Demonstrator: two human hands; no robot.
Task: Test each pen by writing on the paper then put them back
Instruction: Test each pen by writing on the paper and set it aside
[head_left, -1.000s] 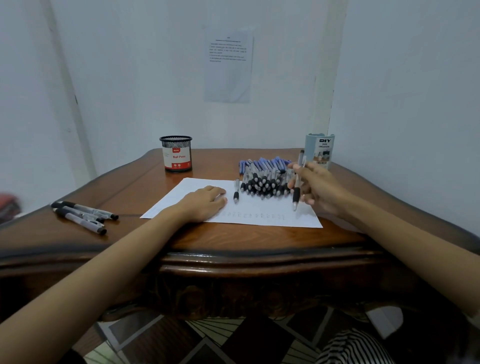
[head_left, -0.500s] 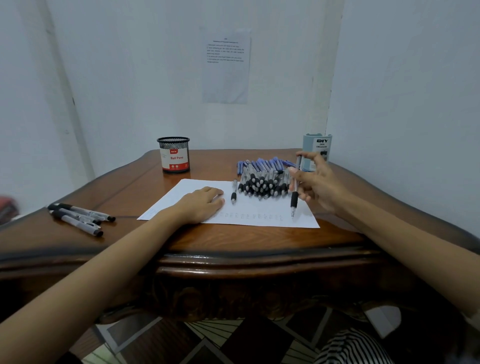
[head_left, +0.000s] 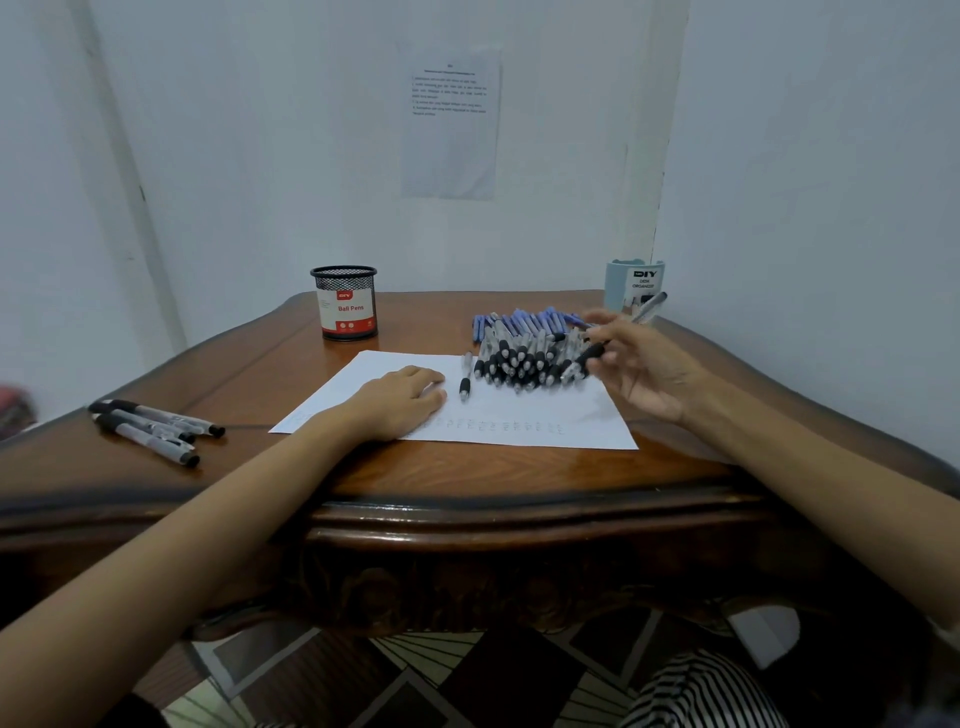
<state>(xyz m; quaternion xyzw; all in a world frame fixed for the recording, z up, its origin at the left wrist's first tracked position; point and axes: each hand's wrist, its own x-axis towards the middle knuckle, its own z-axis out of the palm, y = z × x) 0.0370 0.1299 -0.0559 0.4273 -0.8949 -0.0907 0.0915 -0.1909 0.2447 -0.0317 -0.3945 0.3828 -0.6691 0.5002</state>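
Head view: your left hand (head_left: 400, 400) lies palm down on the paper (head_left: 519, 418), fingers straight and close together, holding nothing. Your right hand (head_left: 647, 371) is raised over the right part of the sheet and holds the held pen (head_left: 592, 354) between thumb and fingers, the other fingers loosely spread (motion blur hides the exact grip). That pen slants, its dark grip end low toward the pile of pens (head_left: 524, 353) and its clear end up toward the blue desk organizer (head_left: 631, 286); its tip is off the sheet.

The pile covers the paper's far right part, black-gripped pens in front and blue ones behind. A single pen (head_left: 466, 376) lies on the sheet just beside your left fingertips, apart from the pile. A row of small faint marks runs along the paper's near edge.

The mesh cup (head_left: 344, 304), labelled "Ball Pens", stands upright on the wooden table (head_left: 467, 473) beyond the paper's far left corner. A few loose pens (head_left: 156, 428) lie side by side near the table's left edge, well apart from the sheet. A printed notice (head_left: 451, 122) hangs on the wall behind.
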